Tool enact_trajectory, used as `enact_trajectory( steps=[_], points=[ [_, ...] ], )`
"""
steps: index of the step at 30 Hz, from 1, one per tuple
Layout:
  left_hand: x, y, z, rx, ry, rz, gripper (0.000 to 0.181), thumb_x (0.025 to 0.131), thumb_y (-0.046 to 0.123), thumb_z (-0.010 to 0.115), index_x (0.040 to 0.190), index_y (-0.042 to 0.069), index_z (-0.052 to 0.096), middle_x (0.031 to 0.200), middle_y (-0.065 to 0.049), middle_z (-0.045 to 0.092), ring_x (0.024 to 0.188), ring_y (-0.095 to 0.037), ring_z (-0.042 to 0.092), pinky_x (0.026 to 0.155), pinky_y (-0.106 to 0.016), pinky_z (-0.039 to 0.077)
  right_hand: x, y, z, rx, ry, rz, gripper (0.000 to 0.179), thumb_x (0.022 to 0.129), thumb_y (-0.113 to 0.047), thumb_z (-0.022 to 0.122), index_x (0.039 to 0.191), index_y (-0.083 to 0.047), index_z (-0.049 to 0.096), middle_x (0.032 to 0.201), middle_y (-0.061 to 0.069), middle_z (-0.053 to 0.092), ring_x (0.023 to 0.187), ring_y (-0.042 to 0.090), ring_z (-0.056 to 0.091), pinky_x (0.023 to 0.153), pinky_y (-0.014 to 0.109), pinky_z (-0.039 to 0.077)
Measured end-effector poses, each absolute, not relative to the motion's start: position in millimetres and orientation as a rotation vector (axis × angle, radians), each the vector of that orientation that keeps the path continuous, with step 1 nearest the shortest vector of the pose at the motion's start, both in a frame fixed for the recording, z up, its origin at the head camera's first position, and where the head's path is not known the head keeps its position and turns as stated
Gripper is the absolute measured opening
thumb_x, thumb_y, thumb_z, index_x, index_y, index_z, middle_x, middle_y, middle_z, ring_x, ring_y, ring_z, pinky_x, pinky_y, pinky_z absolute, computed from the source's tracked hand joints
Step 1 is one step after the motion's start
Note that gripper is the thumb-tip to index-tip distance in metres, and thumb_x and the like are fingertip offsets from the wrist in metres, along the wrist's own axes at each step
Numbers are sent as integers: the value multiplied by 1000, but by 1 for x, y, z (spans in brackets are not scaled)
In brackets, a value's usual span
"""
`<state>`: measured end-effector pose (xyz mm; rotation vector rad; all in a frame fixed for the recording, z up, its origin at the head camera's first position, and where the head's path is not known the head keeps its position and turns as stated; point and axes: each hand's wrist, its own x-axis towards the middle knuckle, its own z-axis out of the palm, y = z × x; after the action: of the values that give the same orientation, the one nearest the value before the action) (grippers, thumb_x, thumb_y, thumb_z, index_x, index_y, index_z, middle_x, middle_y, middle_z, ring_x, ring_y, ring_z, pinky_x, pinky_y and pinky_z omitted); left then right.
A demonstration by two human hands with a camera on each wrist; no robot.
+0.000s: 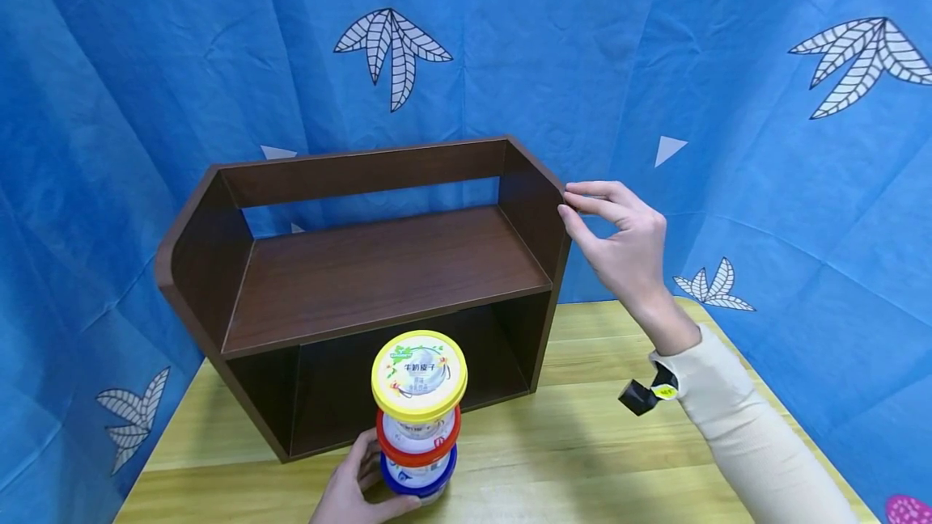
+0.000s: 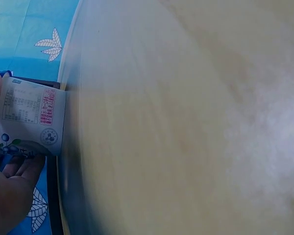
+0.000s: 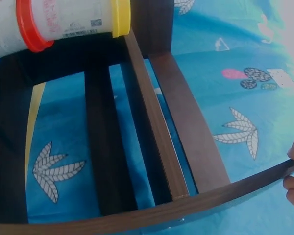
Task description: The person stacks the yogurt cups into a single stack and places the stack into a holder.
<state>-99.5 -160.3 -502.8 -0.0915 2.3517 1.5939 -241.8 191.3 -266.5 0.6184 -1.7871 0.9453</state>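
Three tubs stand stacked in front of the shelf: a yellow-lidded tub (image 1: pixel 419 376) on top, a red-lidded tub (image 1: pixel 417 441) in the middle and a blue-lidded tub (image 1: pixel 418 475) at the bottom. My left hand (image 1: pixel 353 488) grips the blue-lidded tub, thumb in front and fingers on its left; the left wrist view shows this tub's printed side (image 2: pixel 29 115). A dark brown two-tier wooden shelf (image 1: pixel 393 265) stands behind the stack. With thumb and fingertips, my right hand (image 1: pixel 626 237) pinches the upper front edge of its right side panel (image 3: pixel 250 185).
The shelf stands on a light wooden table (image 1: pixel 582 443), whose surface extends to its right and in front. A blue patterned curtain (image 1: pixel 568 63) hangs behind and on both sides. A small black device (image 1: pixel 639 397) is strapped at my right wrist.
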Motion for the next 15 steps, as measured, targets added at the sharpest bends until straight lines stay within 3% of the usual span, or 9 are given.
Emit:
enact_trajectory(
  steps=[2,4,15],
  points=[
    [-100,-160,-503,-88,2355,1592,108,73,48,96,153,6,37,148,-20,58,138,-48,57,109,-60,57,-242,191,-266,629,-1787,904,16,85,0,85,101,-1,84,105,14,82,99,29,76,91,4,50],
    [-100,-160,-504,-91,2349,1592,108,73,48,96,154,7,37,149,-19,57,138,-48,56,109,-60,56,-241,192,-265,636,-1788,867,16,85,0,84,101,-1,84,104,15,82,98,33,76,92,2,49],
    [-100,-160,-504,-106,2372,1588,109,71,49,97,152,7,39,147,-19,59,136,-45,59,107,-59,58,-241,193,-265,665,-1795,794,18,84,1,84,102,0,84,104,15,82,96,34,77,94,0,47]
  ],
)
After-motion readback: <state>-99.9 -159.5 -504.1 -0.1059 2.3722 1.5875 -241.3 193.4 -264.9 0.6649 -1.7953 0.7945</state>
